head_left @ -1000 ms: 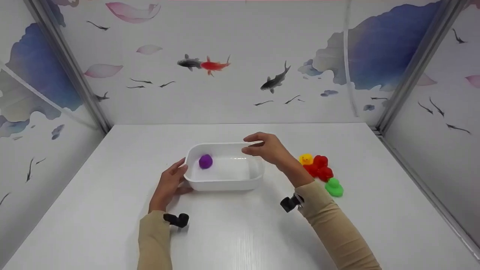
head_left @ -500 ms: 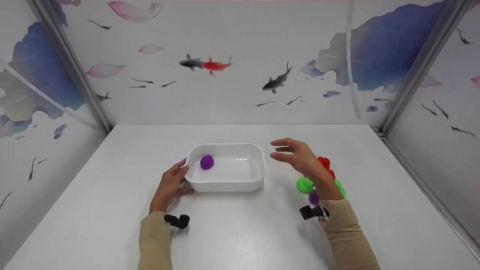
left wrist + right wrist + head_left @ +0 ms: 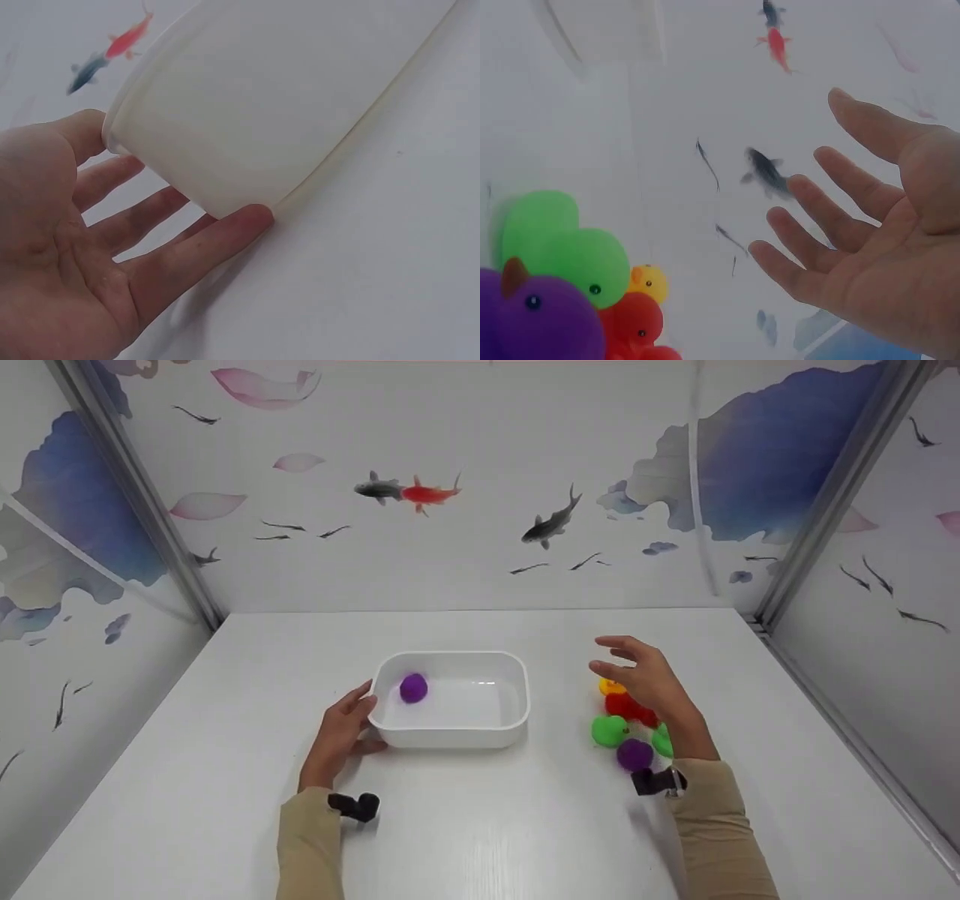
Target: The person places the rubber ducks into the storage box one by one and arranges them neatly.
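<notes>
At the left end of the white box (image 3: pixel 450 736), my left hand (image 3: pixel 341 735) holds on, thumb up at the rim and the other fingers spread along the wall toward its base; the box sits upright on the table (image 3: pixel 480 825), with a purple toy (image 3: pixel 413 688) inside near its left end; well to the right of the box, my right hand (image 3: pixel 649 679) hangs apart from the toys with thumb and fingers spread, holding nothing; around and partly behind it in the head view sit the toy ducks: a yellow duck (image 3: pixel 611 687), at least one red duck (image 3: pixel 626 706), a green duck (image 3: pixel 609 731), another green duck (image 3: pixel 662 741) half hidden by my wrist, and a purple duck (image 3: pixel 635 755) nearest me; tan sleeves (image 3: pixel 309 840) cover my arms; fish and petals mark the back wall (image 3: pixel 480 577).
</notes>
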Action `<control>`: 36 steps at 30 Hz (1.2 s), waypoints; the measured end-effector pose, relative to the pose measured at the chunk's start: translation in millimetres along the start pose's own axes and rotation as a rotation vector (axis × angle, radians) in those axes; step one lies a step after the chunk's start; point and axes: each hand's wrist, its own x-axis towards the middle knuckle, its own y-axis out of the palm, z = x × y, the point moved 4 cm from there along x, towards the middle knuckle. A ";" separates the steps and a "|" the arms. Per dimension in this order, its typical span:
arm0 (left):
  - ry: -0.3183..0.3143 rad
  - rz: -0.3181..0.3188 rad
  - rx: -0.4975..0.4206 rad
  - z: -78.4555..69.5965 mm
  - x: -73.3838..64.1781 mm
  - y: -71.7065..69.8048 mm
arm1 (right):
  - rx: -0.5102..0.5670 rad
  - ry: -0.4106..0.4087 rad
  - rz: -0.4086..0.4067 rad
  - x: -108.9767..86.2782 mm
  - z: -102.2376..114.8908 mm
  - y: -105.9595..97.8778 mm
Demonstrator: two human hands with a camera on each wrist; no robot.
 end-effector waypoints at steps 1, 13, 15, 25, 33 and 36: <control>0.000 -0.004 0.006 -0.1 0.0 0.1 | -0.016 0.008 -0.008 0.8 -3.8 -1.7; -0.035 -0.014 0.047 -2.7 -0.7 -0.7 | -0.103 0.143 -0.041 17.2 -49.4 -11.6; -0.032 -0.007 0.039 -2.4 -0.1 -0.2 | -0.107 0.164 -0.043 18.3 -53.7 -12.5; -0.035 0.018 0.021 -0.3 -1.0 1.2 | -0.148 0.223 -0.018 21.4 -72.5 -7.1; -0.042 0.024 -0.005 1.2 -3.4 -0.4 | -0.159 0.243 0.019 25.6 -78.7 -4.1; -0.037 0.024 -0.010 1.4 -4.9 -1.6 | -0.158 0.257 0.018 26.1 -79.8 -3.8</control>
